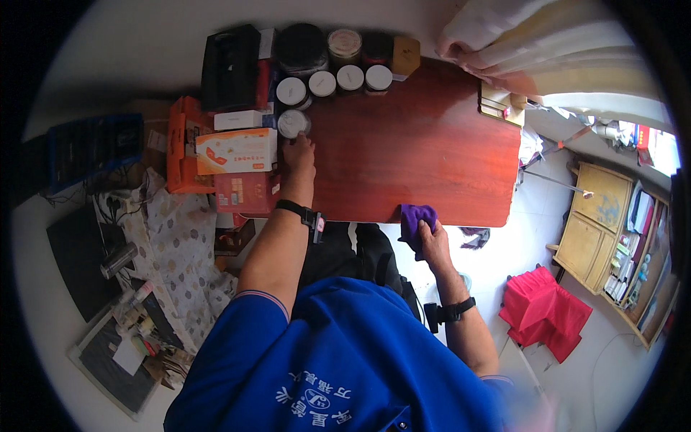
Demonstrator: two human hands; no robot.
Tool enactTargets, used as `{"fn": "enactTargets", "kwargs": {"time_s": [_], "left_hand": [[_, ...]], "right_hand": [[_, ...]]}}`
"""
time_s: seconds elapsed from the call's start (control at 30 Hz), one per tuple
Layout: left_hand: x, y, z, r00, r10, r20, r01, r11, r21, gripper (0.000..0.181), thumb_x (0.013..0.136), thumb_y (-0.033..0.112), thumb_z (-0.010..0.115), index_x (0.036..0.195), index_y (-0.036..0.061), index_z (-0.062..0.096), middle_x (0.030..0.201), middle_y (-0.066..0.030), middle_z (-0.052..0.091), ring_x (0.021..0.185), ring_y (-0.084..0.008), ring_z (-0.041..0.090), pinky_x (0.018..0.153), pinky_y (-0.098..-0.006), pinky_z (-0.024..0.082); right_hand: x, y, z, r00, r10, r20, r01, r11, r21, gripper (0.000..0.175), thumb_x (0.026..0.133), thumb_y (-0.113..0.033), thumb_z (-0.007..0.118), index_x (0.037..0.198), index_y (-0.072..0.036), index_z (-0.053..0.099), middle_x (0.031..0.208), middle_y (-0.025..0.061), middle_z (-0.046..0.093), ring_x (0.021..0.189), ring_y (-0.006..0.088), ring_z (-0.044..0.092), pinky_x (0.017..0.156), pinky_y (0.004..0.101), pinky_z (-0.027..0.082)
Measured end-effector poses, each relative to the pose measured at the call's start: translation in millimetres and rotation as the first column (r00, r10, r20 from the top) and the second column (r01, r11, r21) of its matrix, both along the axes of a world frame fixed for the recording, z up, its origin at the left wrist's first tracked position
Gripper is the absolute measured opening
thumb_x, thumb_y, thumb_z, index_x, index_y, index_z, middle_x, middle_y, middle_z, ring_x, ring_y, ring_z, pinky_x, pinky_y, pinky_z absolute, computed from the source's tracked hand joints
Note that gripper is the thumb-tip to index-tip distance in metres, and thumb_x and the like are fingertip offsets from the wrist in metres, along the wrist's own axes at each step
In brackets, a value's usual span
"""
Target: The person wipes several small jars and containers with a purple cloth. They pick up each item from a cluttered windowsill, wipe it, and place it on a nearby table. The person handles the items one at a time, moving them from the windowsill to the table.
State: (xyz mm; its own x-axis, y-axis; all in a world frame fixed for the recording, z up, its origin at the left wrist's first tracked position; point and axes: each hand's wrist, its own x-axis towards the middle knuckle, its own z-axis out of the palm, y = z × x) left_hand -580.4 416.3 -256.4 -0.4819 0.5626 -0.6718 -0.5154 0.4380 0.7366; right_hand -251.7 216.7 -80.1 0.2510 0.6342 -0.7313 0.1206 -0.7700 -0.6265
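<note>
My left hand [299, 156] reaches to a round jar with a clear or silvery lid [293, 124] at the left of the reddish wooden table [410, 146]. Its fingertips are at the jar's near side; whether they grip it cannot be told. My right hand [433, 240] holds a folded purple cloth [417, 222] at the table's front edge. Behind the near jar stand several white-lidded jars [350, 78] in a row. An orange and white box [236, 152] lies just left of my left hand, above a red box [245, 193].
A black box [231, 67], a large black-lidded tub [301, 48] and an orange box [186, 146] crowd the table's back left. A small wooden stand [501, 103] is at the right corner. Right of the table are a pink-red cloth-covered thing [545, 310] and a wooden cabinet [599, 216].
</note>
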Motion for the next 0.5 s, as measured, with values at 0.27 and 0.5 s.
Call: {"fn": "enactTargets", "kwargs": {"time_s": [0.27,0.5], "left_hand": [[-2,-8,9,0.998,-0.054,-0.020,0.052,0.995,-0.085,0.039,0.107,0.030,0.064,0.134,0.0039,0.054,0.123,-0.0123,0.062,0.104,-0.0204,0.066,0.076,-0.0297,0.057],[4,-94,55,0.688,-0.715,0.121,0.725,0.673,-0.145,0.039,0.109,0.038,0.060,0.136,0.0089,0.057,0.118,-0.0090,0.070,0.093,-0.0175,0.070,0.075,-0.0307,0.058]], "right_hand": [[12,-19,-13,1.000,-0.018,0.008,0.018,0.999,0.039,0.025,0.107,-0.025,0.061,0.113,-0.001,0.065,0.074,0.0027,0.063,0.056,0.0104,0.056,0.047,0.0295,0.044],[18,-17,-2,0.996,0.069,-0.051,-0.067,0.997,0.028,0.025,0.107,-0.024,0.060,0.113,-0.001,0.065,0.074,0.0031,0.064,0.055,0.0109,0.056,0.046,0.0300,0.043]]}}
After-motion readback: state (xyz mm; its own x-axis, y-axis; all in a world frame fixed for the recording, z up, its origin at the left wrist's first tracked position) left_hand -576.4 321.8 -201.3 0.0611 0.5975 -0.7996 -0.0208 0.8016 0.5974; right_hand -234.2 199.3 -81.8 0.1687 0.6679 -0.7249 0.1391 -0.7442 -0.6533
